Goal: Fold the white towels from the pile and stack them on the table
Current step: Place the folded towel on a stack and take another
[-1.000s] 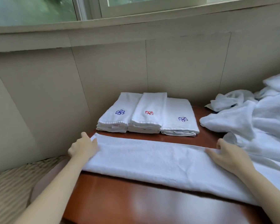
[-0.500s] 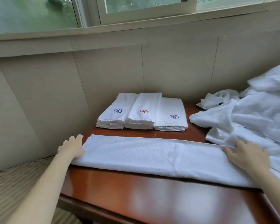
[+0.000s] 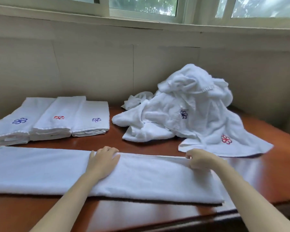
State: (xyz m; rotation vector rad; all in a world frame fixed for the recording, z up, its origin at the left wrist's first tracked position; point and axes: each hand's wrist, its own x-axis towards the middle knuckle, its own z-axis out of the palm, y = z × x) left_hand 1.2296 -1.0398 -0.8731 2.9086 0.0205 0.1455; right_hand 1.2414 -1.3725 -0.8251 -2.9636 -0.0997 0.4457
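Left hand (image 3: 104, 160) flat, fingers straight, pins towel (image 3: 40, 171) at midpoint; right hand (image 3: 201, 161) fingers pinch its far edge, likely for a cross-fold.

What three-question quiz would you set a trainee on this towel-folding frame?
1. True or false: the left hand lies flat on the long towel.
2. How many folded stacks sit at the back left? A) two B) three C) five
3. Fill in: the unfolded pile lies to the ___ of those stacks.

Key: 1 true; 2 B; 3 right.
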